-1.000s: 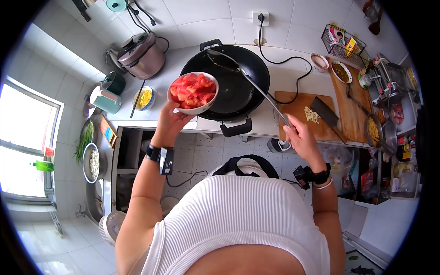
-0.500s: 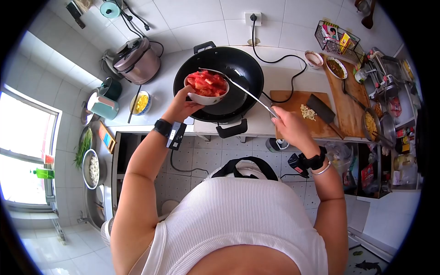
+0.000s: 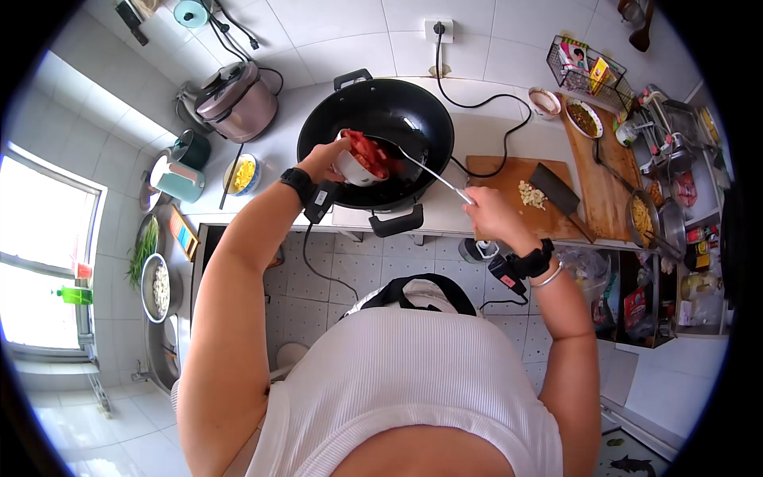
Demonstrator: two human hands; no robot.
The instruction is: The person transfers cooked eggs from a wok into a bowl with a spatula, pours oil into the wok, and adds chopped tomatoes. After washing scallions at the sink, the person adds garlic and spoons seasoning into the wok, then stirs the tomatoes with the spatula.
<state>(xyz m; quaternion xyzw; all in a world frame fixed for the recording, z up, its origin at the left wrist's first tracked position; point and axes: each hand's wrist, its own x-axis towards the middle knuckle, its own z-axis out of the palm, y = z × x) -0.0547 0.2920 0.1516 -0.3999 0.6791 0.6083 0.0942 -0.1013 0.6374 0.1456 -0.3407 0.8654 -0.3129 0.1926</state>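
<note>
My left hand (image 3: 322, 161) grips a white bowl (image 3: 353, 170), tipped to the right over the black wok (image 3: 397, 103). Chopped tomatoes (image 3: 366, 153) are at the bowl's lowered side; whether some lie in the wok is hard to see. In my right hand (image 3: 494, 213) is the handle of a long-handled cooking utensil (image 3: 433, 175). It slants into the wok toward the tomatoes, where its head cannot be made out clearly.
A cutting board (image 3: 501, 187) with chopped garlic-like pieces (image 3: 532, 195) and a cleaver (image 3: 556, 191) lies to the right. Left of the wok are a rice cooker (image 3: 237, 103) and a bowl of yellow food (image 3: 242, 175). A black cord (image 3: 493, 173) crosses the counter.
My left hand has turned the bowl from nearly level to tipped rightward, and the tomatoes have shifted to its lower side. The utensil's far end has moved right and down.
</note>
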